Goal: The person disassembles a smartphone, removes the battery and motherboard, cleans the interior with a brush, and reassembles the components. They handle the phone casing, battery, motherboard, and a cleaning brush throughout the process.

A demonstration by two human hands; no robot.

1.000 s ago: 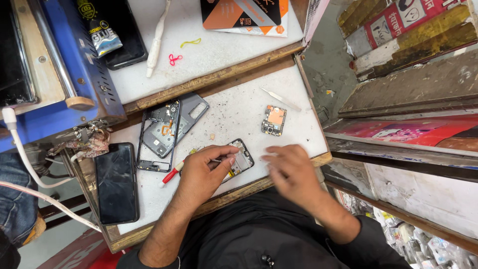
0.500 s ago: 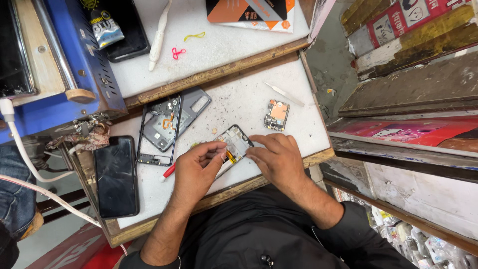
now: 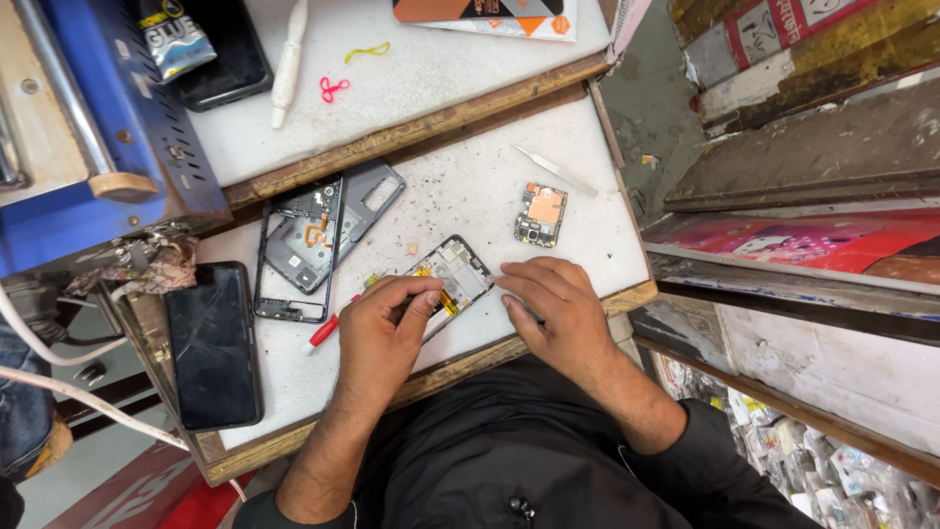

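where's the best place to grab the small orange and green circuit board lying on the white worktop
Pinch the small orange and green circuit board by its two long edges, coming straight down from above: it lies flat and alone on the white worktop, both sides free.

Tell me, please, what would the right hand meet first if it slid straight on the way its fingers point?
Most likely the opened phone body: the right hand points its fingers up and to the picture's left, and their tips already lie at its edge, though actual contact is hard to judge.

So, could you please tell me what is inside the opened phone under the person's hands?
The opened phone shows grey metal plates and a yellow strip along its middle. Its lower end is covered by the left hand; the right hand rests at its right edge.
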